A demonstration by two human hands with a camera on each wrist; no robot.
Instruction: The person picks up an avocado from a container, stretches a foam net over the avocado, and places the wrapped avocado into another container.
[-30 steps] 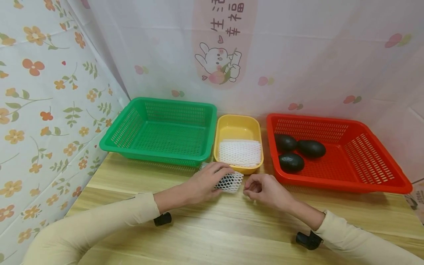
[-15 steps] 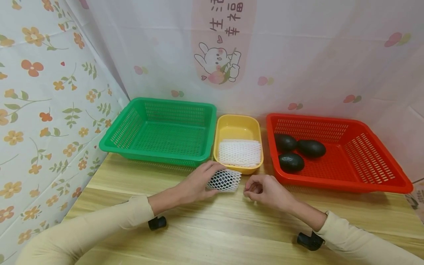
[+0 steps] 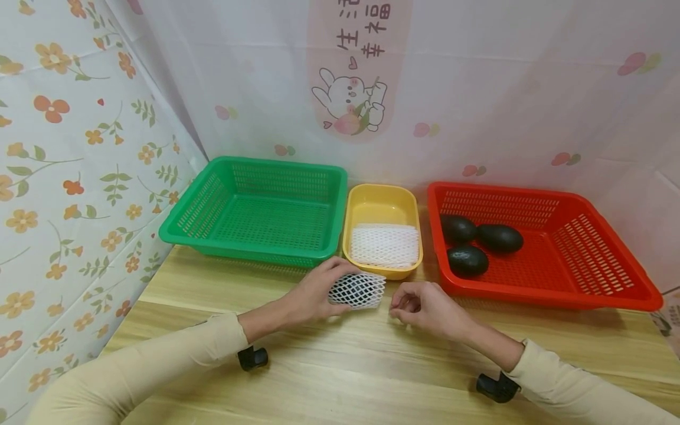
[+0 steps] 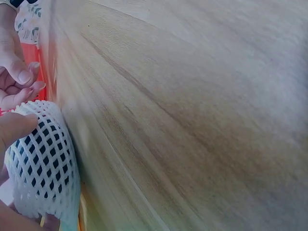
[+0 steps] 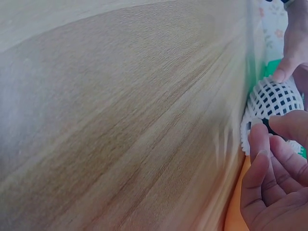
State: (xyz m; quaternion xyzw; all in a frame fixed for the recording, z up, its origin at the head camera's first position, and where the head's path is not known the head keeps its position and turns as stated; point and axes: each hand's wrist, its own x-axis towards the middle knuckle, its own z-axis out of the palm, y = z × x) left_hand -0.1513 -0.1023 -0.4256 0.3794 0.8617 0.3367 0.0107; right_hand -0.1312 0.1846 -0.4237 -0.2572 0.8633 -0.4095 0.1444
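Observation:
An avocado in a white foam net sleeve (image 3: pixel 358 290) lies just in front of the yellow tub (image 3: pixel 372 206). My left hand (image 3: pixel 313 293) holds the sleeved avocado from its left side, thumb toward me and fingers over the far side. Dark skin shows through the mesh in the left wrist view, where the thumb (image 4: pixel 19 127) lies on the net sleeve (image 4: pixel 45 163). Close to the sleeve's right end is my right hand (image 3: pixel 432 308), its fingers loosely curled with nothing seen between them. In the right wrist view its fingertips overlap the sleeve's end (image 5: pixel 276 98); contact cannot be told.
Flat white foam nets (image 3: pixel 385 243) are stacked inside the yellow tub. To the left stands a green basket (image 3: pixel 255 251) with nothing in it. At the right, a red basket (image 3: pixel 552 295) holds three bare avocados (image 3: pixel 499 238). A patterned cloth (image 3: pixel 478 106) hangs behind.
My left hand has drawn back leftward along the sleeve, uncovering more of the mesh. The sleeved avocado has shifted slightly left. My right hand has hardly moved.

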